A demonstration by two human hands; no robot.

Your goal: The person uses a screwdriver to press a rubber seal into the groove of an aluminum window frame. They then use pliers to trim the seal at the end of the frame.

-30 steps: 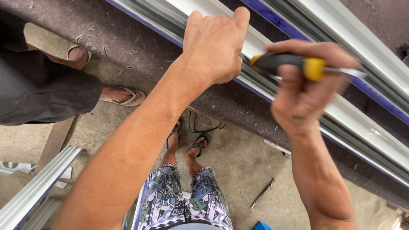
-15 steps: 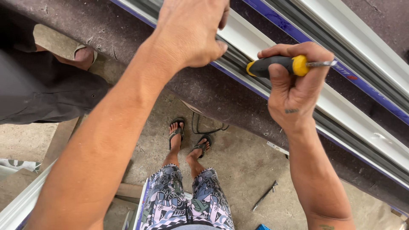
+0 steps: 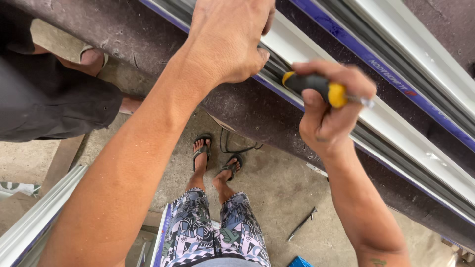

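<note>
My right hand is closed around a screwdriver with a black and yellow handle, its metal shaft lying over a white aluminium frame profile. My left hand presses down on the same profile a little to the left, fingers curled over its edge. The profile runs diagonally across a brown felt-covered workbench. A second profile with a blue protective strip lies beyond it.
Another person in dark clothing stands at the left, a sandalled foot showing by the bench. Below are my own legs in patterned shorts and flip-flops on a concrete floor. A small tool and a cable lie on the floor. Another profile lies lower left.
The view has shifted so both hands sit lower and further right in frame. My left hand has closed in towards the screwdriver handle, and my right hand has tilted the screwdriver slightly downward.
</note>
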